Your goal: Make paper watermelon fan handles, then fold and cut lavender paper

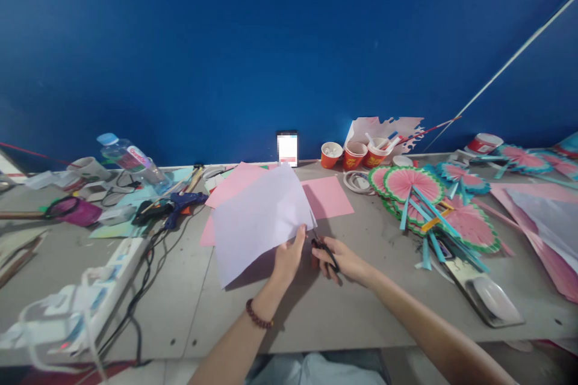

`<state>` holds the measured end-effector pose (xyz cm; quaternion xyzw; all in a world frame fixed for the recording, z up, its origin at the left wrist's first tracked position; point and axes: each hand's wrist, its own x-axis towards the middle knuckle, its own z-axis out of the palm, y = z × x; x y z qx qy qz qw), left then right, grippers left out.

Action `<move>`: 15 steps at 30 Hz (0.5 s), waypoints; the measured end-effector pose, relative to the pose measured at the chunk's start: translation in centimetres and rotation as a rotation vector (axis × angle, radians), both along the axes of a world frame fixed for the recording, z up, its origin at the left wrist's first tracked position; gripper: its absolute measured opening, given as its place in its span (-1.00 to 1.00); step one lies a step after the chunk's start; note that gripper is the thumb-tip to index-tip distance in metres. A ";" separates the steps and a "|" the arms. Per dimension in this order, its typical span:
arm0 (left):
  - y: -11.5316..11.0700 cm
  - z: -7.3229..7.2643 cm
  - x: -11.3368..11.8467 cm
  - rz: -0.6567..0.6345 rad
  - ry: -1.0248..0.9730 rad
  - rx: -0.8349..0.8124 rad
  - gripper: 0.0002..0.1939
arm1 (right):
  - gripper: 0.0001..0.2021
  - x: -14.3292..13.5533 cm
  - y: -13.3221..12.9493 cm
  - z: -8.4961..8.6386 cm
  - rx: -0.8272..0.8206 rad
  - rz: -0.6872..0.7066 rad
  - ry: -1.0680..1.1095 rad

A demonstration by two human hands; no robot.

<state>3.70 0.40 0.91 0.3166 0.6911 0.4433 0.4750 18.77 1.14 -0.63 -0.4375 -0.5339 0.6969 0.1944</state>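
Observation:
A large pale lilac sheet of paper (pixel 259 216) is held up above the table, its near right edge pinched in my left hand (pixel 289 255). My right hand (pixel 338 258) is closed around a pair of dark-handled scissors (pixel 326 252). The scissor blades point up and left, at the sheet's right corner just beside my left thumb. Under and behind the lilac sheet lie pink sheets (pixel 329 197). How far the blades reach into the paper is too small to tell.
A phone (pixel 288 149) stands against the blue wall. Paper cups (pixel 331 154) and pink-green paper fans (pixel 413 185) are at the right. To the left are a glue gun (pixel 183 207), a tilted bottle (pixel 135 159) and a power strip (pixel 108 289) with cables.

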 end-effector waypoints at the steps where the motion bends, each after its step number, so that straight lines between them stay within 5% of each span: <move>1: 0.0 0.0 0.0 -0.020 -0.007 -0.020 -0.67 | -0.52 0.0 0.0 0.0 -0.001 -0.001 0.005; 15: 0.2 -0.3 -0.1 -0.100 0.027 -0.106 -0.64 | -0.51 -0.1 0.0 -0.1 -0.018 0.000 0.025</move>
